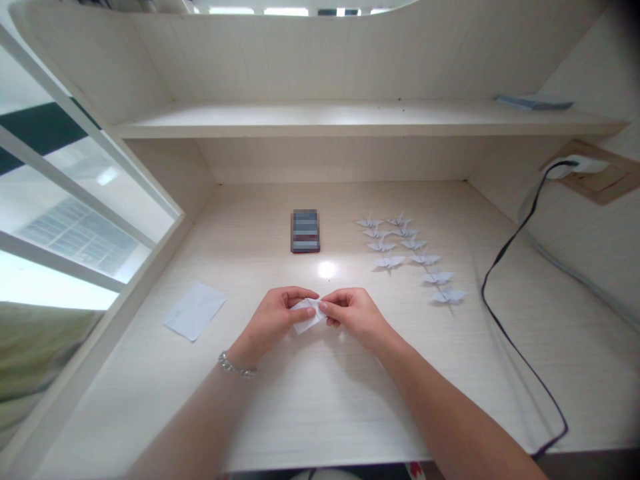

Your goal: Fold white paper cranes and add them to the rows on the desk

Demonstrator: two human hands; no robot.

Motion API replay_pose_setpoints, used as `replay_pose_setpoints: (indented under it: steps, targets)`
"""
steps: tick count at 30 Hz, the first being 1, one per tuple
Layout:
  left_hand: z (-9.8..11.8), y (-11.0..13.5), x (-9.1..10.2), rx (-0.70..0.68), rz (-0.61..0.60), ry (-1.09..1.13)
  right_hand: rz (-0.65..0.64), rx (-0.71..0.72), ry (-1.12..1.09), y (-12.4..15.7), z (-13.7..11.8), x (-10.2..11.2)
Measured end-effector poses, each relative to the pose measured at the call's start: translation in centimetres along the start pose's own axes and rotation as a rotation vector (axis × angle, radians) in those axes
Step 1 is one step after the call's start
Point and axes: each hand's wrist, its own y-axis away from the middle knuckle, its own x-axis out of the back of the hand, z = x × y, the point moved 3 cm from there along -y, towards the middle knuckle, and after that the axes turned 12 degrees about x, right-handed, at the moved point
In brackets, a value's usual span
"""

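Head view: the left hand (270, 320) and right hand (355, 319) both pinch a folded white paper (306, 315) between them, nearer the front edge of the desktop (310, 413); a flat white sheet (195, 311) lies left, paper cranes (390, 262) right.

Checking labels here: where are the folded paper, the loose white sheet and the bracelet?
folded paper (305, 316): head view, on its visible middle
loose white sheet (195, 311): head view, on its centre
bracelet (237, 365): head view, on its middle links
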Motion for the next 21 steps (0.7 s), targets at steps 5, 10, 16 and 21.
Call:
replay_pose_setpoints:
  steps: [5,10,16,21]
  targets:
    - [0.04,0.06,0.06,-0.013,0.024,-0.041,0.008,-0.002,0.029,0.08,-0.13,-0.07]
    - [-0.17,-0.13,0.19,-0.024,0.057,-0.105,0.0,0.006,0.026,0.11,0.06,-0.4]
    - [-0.17,-0.25,-0.03,0.013,0.057,-0.006,0.007,0.01,0.027,0.09,-0.16,-0.52]
    - [-0.11,-0.13,0.08,0.061,-0.011,0.121,0.016,0.01,-0.01,0.12,-0.55,-0.29]
